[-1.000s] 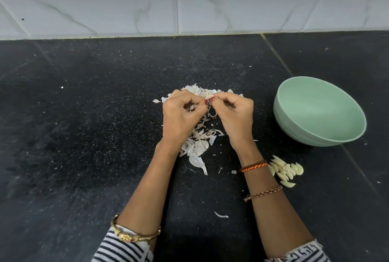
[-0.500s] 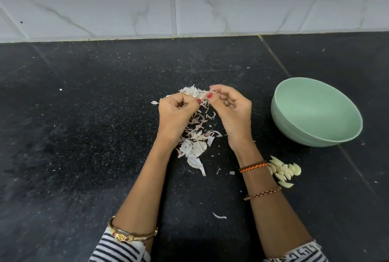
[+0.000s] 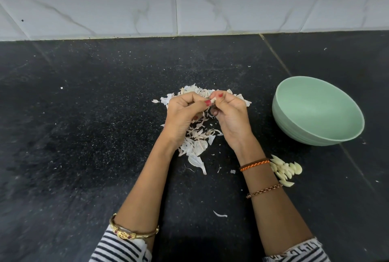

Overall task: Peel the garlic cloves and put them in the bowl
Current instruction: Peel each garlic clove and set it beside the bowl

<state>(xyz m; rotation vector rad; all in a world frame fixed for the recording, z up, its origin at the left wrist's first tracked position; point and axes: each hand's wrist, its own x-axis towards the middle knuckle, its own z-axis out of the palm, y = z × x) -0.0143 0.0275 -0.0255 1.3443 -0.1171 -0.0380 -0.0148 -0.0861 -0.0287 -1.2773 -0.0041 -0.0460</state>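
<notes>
A black, white-flecked stone table (image 3: 88, 127) fills most of the view, meeting a wall of white marble-veined tiles (image 3: 126, 0) along the far edge. A thin seam runs diagonally across the table on the right side, passing behind and under the pale green bowl (image 3: 294, 123), which stands to the right and shows nothing inside.

Near the middle, both hands are raised together over a heap of papery garlic skins (image 3: 195, 143). The left hand (image 3: 182, 114) and the right hand (image 3: 231, 114) meet at their fingertips, where a small garlic clove (image 3: 213, 100) is pinched between them (both thumbs bear red polish); each grip is curled and closed on that clove, though how much skin remains on it is too small to tell.

A small pile of peeled cloves (image 3: 286, 170) lies on the table just beside the right forearm, near the bowl but apart from it. Loose scraps of skin are scattered about, one sliver (image 3: 220, 214) lying between the forearms. The left wrist wears a gold bangle (image 3: 134, 233) above a striped sleeve (image 3: 117, 251); the right wrist carries an orange braided band (image 3: 254, 164).
</notes>
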